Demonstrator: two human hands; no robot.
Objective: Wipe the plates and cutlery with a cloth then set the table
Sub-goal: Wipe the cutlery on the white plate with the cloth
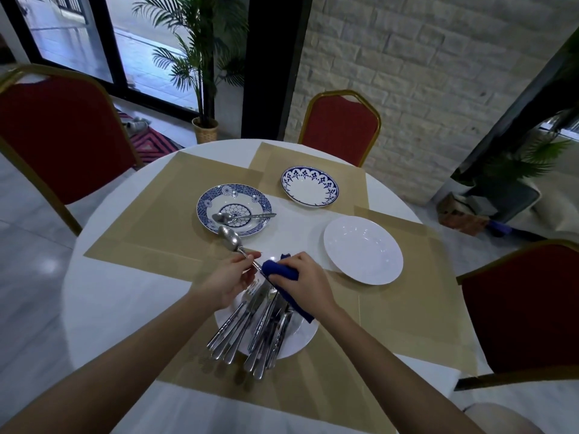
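surface: a round table [100,308] under a white cloth, with four tan placemats [150,220] laid on it, their corners meeting toward the middle.

room: three red chairs [341,126] with gold frames stand at the left, far and right sides. a pale brick wall [438,73] is behind, with glass doors [78,36] at upper left. a potted palm [205,89] stands on the floor beside a dark pillar. a patterned rug [150,142] lies beyond the left chair.

item in hand: a spoon [232,241], held above the table just on the near side of the patterned plate. its long axis runs diagonally, bowl to the far left and handle to the near right. the left hand [228,280] pinches the stem just below the bowl between thumb and fingers. the right hand [310,283] is curled round a blue cloth [280,270], which wraps the spoon's handle. a tail of the cloth hangs over the near plate.

containers: the near white plate [300,341] carries a heap of cutlery [266,317], handles pointing toward the person and overhanging the rim. the blue patterned plate [205,202] holds a second spoon [244,217], bowl left and handle right. a blue-rimmed plate [309,186] sits on the far placemat. a plain white plate [363,249] sits on the right one.
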